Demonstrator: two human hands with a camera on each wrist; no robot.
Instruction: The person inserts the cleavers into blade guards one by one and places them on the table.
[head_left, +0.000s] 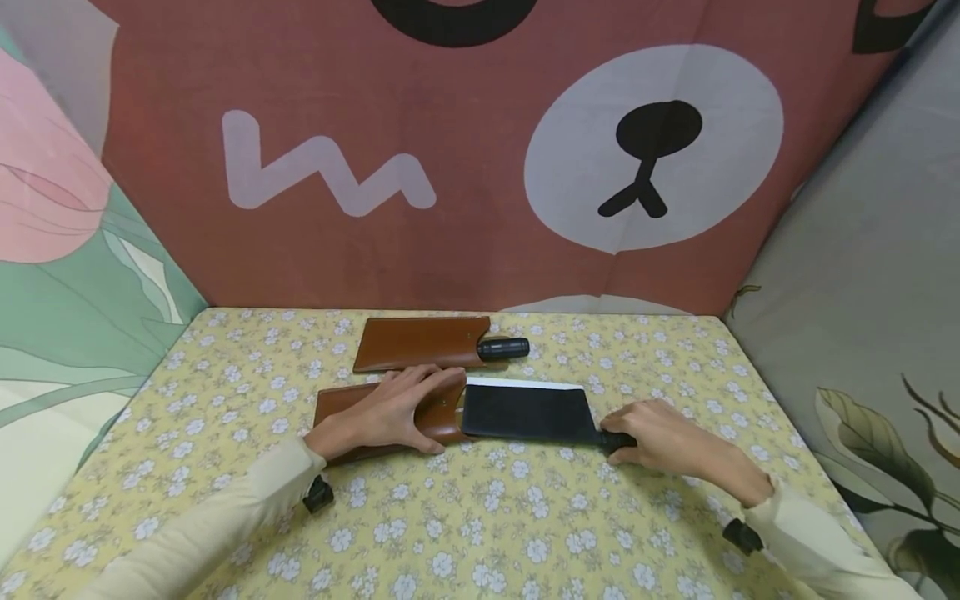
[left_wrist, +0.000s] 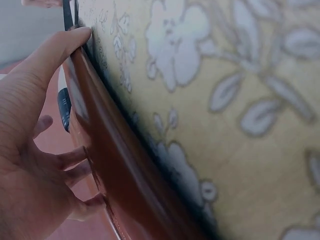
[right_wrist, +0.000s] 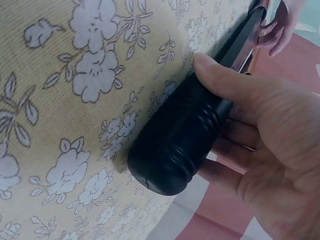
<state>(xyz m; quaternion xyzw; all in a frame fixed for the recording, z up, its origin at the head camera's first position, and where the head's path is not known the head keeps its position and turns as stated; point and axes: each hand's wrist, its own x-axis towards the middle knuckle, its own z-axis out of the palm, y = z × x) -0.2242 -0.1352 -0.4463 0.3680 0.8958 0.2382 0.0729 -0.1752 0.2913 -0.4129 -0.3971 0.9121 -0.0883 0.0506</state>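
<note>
Near sheath (head_left: 441, 417), held by the left hand (head_left: 393, 408). Beyond this grip, a far sheath (head_left: 420, 342) with handle (head_left: 504, 347) protruding: pair apparently joined. Between the hands, the cleaver (head_left: 528, 412) lies bare at the near sheath's mouth, apparently not joined; the right hand (head_left: 667, 435) grasps its haft (right_wrist: 172, 132).

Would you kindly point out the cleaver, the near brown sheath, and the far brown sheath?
Cleaver (head_left: 528, 412): head view, dark flat face of the blade.
Near brown sheath (head_left: 439, 410): head view, flat face close to its open end.
Far brown sheath (head_left: 420, 344): head view, middle of its upper face.
</note>
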